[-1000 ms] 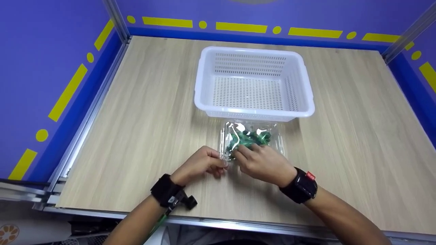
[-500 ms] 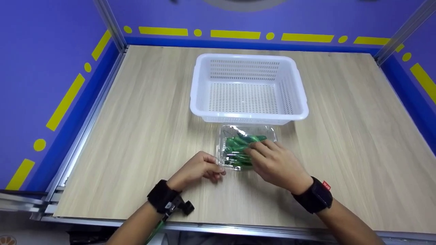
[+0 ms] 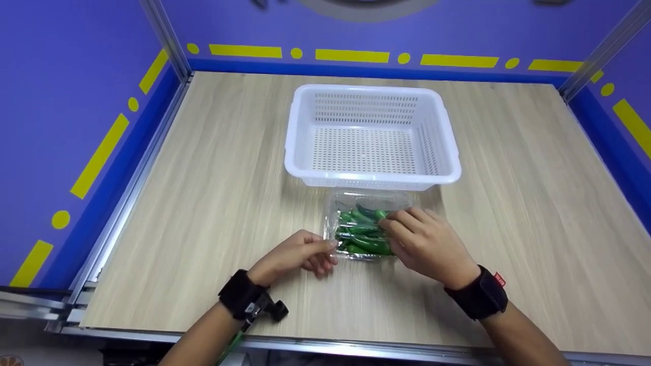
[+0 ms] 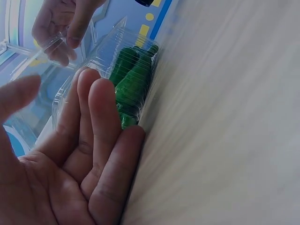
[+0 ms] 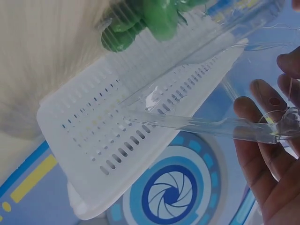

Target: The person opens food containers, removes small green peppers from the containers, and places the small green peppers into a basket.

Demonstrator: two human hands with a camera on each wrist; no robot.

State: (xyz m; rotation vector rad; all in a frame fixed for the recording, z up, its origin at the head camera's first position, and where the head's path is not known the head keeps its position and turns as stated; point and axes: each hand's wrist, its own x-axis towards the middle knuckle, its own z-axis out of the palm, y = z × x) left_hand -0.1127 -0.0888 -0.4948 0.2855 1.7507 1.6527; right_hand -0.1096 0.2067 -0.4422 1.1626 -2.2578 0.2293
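The clear clamshell box of green peppers (light, thin, likely slippery and easily crushed) lay at the white basket's six o'clock, the left hand steadying its corner with relaxed fingers, the right hand pinching its lid edge, the best hold.

Bright, even light is shining down from above in the head view. The white basket is throwing a soft shadow toward the hands. Edges are bending a little. In the wrist views, the left hand is looking big and blurry, and the clear box is glinting.
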